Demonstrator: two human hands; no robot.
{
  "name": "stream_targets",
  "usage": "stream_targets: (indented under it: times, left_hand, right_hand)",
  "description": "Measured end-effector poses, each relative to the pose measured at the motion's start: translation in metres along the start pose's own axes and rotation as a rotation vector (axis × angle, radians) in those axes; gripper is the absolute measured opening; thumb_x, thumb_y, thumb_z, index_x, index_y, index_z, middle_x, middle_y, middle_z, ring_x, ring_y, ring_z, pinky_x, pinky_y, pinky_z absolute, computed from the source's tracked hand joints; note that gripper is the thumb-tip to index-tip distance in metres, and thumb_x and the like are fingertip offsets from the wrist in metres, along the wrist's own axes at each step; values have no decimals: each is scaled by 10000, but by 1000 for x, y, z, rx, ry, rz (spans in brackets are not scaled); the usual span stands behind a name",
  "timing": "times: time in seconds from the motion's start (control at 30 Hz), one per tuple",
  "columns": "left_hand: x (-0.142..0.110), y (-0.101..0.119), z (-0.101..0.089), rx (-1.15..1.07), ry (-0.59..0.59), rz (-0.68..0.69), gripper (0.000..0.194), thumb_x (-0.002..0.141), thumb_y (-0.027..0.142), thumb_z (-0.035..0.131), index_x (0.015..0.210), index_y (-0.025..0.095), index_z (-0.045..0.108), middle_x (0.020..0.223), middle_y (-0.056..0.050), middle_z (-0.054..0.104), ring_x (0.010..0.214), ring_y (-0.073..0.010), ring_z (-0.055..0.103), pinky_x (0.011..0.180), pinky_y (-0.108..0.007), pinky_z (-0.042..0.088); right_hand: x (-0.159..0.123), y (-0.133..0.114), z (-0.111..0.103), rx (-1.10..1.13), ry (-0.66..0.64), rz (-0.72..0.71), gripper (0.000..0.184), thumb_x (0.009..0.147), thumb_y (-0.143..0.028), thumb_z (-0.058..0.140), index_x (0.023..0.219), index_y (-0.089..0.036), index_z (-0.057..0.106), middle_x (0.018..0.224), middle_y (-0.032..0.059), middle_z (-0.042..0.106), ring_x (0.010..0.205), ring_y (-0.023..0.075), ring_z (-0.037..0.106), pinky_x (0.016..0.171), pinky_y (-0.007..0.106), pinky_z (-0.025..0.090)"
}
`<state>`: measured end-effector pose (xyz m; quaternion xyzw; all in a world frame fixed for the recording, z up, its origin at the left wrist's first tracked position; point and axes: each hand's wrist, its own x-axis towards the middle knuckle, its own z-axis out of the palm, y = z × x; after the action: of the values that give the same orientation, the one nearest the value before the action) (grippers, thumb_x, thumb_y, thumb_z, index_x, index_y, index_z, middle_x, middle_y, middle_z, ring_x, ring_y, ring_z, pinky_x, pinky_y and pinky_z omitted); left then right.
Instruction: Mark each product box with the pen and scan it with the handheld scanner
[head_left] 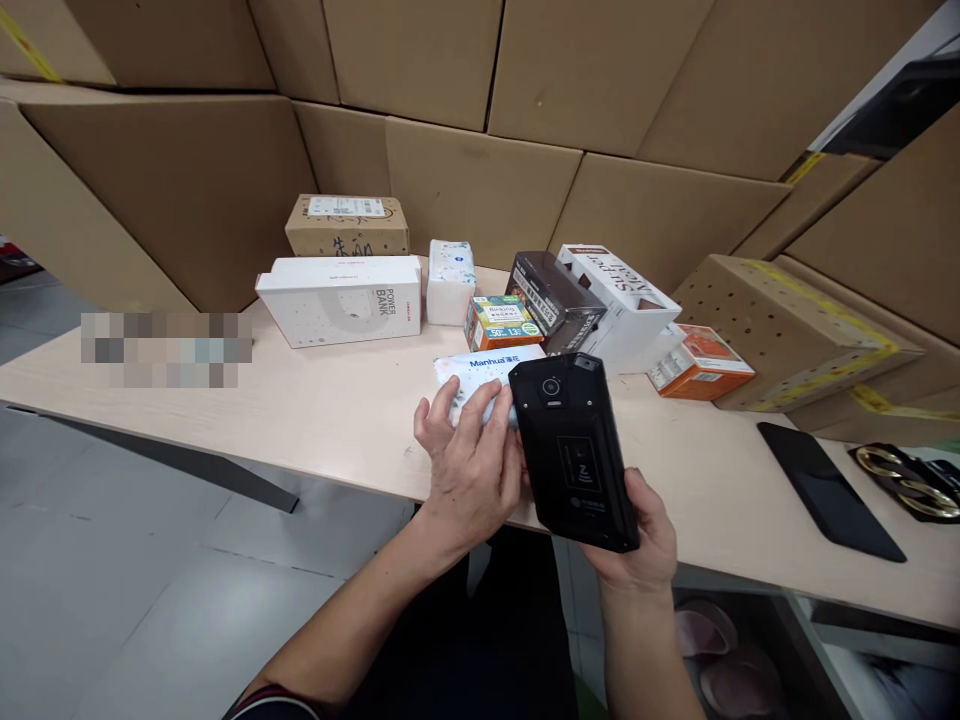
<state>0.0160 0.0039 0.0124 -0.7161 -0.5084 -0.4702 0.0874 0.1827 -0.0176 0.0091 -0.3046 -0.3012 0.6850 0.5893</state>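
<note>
In my right hand (646, 535) is a black handheld terminal (577, 455), held upright and tilted, its back with a round camera lens facing me. My left hand (476, 455) has its fingers over the near part of a white floral tissue pack (487, 365) marked Manhua; its thumb is hidden. The terminal's left edge comes close to my left fingertips and covers the pack's right end. Just behind the pack stands a small colourful box (504, 322).
Across the table (352, 430) stand a white power bank box (337, 302), a brown carton (347, 225), another tissue pack (451, 285), a dark box (555, 298), a white box (619, 305) and an orange box (703, 362). A black phone (829, 488) lies right. Large cardboard boxes (480, 190) wall the back.
</note>
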Motion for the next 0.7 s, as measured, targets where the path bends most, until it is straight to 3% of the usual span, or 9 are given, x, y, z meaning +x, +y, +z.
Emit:
stream_targets:
  times: [0.27,0.4,0.7]
  left_hand:
    - [-3,-6,2,-92,-47,13,588,904,93,508,1481,176,438,1421,-150,582,1373,-365,473,1172,-632,228]
    - [-4,-9,1,-157,-55,21,596,894,66,502,1473,197,447,1411,-139,590,1377,-349,479,1175,-626,252]
    - [1,-11,-2,-245,-30,56,522,908,36,481,1398,217,512,1344,-107,627,1351,-267,513,1204,-577,285]
  right_hand:
    - [-1,1,-1,27,-2,29,350,823,-529,687,1044,-278,788,1024,55,809,1119,309,724,1132,579,464]
    - [-1,-1,1,39,6,12,293,827,-505,693,990,-284,796,969,39,814,1083,292,740,1149,559,455]
    - [-3,-2,6,40,4,42,357,834,-536,668,1038,-266,780,984,53,814,1158,315,710,1165,603,413]
